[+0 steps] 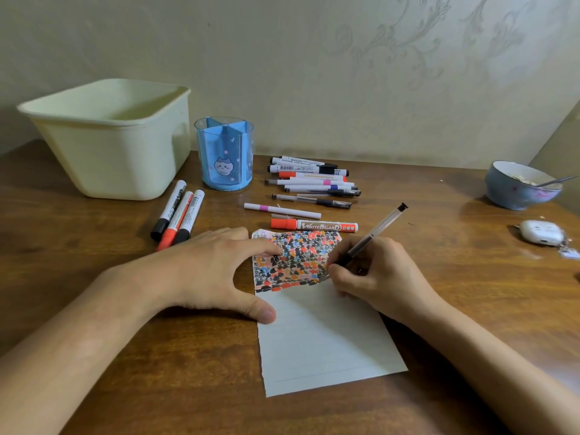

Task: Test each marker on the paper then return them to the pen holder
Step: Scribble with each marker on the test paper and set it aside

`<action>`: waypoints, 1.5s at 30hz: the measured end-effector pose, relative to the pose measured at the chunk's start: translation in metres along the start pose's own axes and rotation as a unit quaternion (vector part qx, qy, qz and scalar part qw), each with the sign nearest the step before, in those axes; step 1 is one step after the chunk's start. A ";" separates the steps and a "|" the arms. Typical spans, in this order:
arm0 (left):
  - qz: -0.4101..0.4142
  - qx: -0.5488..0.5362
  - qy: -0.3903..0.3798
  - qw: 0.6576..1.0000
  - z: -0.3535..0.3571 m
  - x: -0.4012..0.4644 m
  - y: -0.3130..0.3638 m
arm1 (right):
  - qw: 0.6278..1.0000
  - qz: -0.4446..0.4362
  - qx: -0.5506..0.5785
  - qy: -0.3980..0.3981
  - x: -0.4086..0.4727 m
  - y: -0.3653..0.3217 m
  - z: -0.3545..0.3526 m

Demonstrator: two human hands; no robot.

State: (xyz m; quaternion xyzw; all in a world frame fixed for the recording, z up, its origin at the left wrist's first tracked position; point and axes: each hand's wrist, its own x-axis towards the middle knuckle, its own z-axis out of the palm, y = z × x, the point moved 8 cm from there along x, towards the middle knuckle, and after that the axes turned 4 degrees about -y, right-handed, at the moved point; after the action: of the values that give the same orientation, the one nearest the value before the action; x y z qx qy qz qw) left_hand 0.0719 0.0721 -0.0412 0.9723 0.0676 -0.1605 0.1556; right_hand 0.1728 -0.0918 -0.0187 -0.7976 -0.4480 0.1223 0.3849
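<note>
Paper (320,337) is lying flat on the bench (157,387), the left hand (201,271) pressing it with spread fingers. Right hand (370,274) is pinching a light, stiff pen (375,233) low on its barrel, tip marking; it is probably slippery higher up.

Cream bin (106,142), bowl (521,191) with spoon (557,181), wooden table (131,356).

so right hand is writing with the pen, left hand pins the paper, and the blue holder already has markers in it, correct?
Not quite: the blue holder holds no markers in the head view. The rest stands: the right hand grips the pen on the paper, which the left hand pins.
</note>
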 end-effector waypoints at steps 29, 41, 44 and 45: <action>0.004 0.003 0.001 1.000 0.001 0.001 -0.001 | 1.000 -0.009 -0.013 0.005 0.000 -0.001 0.000; -0.002 0.006 0.005 1.000 -0.001 -0.002 0.003 | 0.999 0.008 0.044 0.015 0.000 0.001 -0.008; -0.003 0.000 0.012 1.000 -0.003 -0.004 0.004 | 0.996 0.011 0.077 0.036 0.003 -0.004 -0.016; -0.002 -0.003 0.013 1.000 -0.004 -0.005 0.004 | 0.996 0.014 0.083 0.039 0.004 -0.006 -0.017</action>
State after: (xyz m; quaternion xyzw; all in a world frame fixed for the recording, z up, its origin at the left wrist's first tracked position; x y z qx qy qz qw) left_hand 0.0691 0.0691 -0.0347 0.9738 0.0723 -0.1477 0.1570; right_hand 0.1806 -0.0954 -0.0022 -0.7732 -0.4097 0.1338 0.4652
